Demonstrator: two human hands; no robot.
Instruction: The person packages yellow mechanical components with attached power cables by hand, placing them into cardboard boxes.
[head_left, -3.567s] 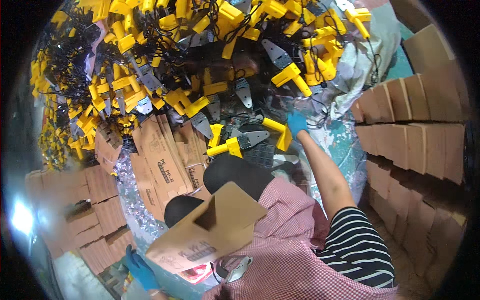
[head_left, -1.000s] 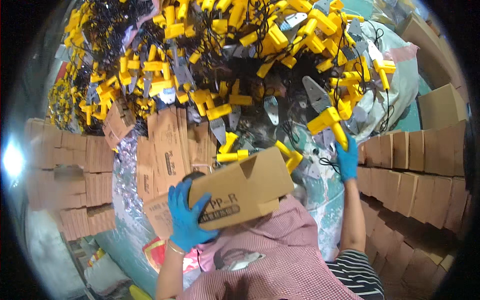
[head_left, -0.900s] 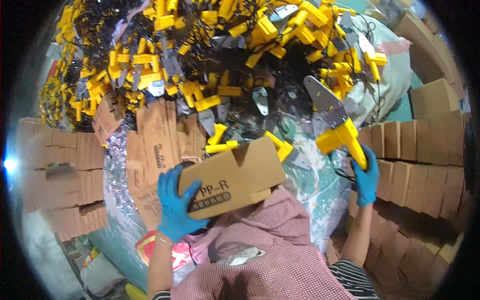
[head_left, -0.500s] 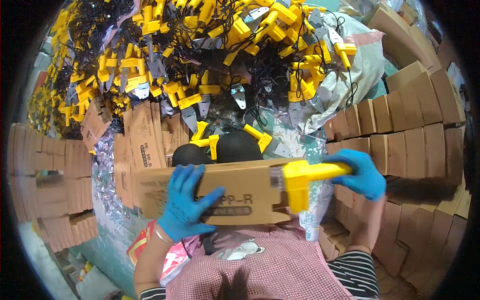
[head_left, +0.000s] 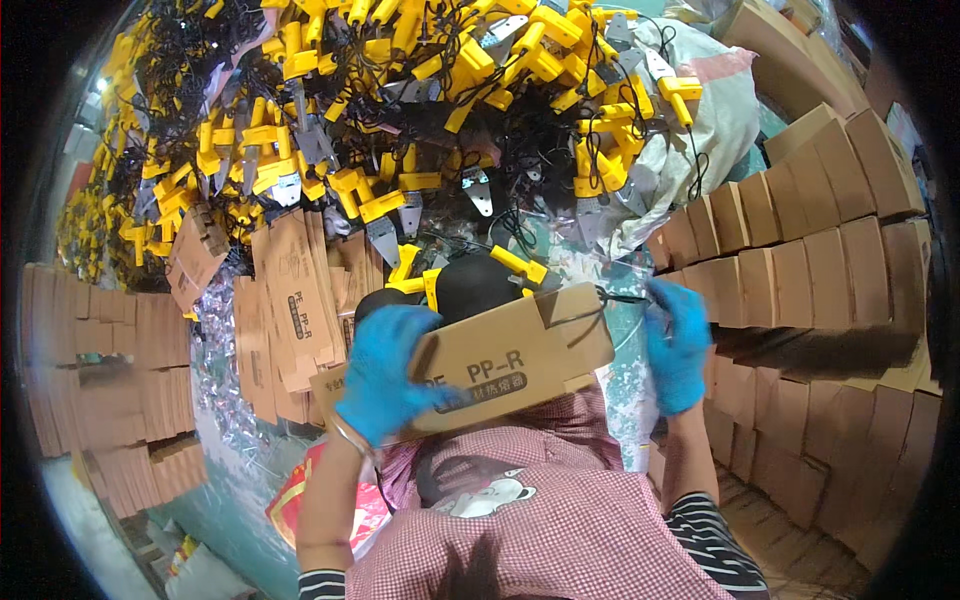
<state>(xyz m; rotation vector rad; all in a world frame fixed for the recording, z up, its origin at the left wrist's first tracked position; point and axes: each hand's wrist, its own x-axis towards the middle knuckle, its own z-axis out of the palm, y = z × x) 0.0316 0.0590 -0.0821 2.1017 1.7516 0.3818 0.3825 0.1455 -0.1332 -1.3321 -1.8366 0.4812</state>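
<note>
Cardboard carton (head_left: 490, 345) runs left to right; my left hand (head_left: 388, 375) clasps it, my right hand (head_left: 678, 348) curls beside its right end, grip on the black cord (head_left: 624, 299) unclear.

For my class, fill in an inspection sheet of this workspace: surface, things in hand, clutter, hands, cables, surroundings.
Surface: green floor with whitish worn patches.
Things in hand: printed cardboard box, tilted, its right end higher; contents hidden.
Clutter: large heap of yellow-handled tools with grey metal plates; flattened cartons to the left, below the heap.
Hands: blue-gloved left hand holds the box near its left end; blue-gloved right hand is beyond its right end, fingers curled, grip unclear.
Cables: a black cord runs from the box's right end toward the right hand; others tangle through the heap.
Surroundings: stacked cartons on both sides; white sack beside the heap.
</note>
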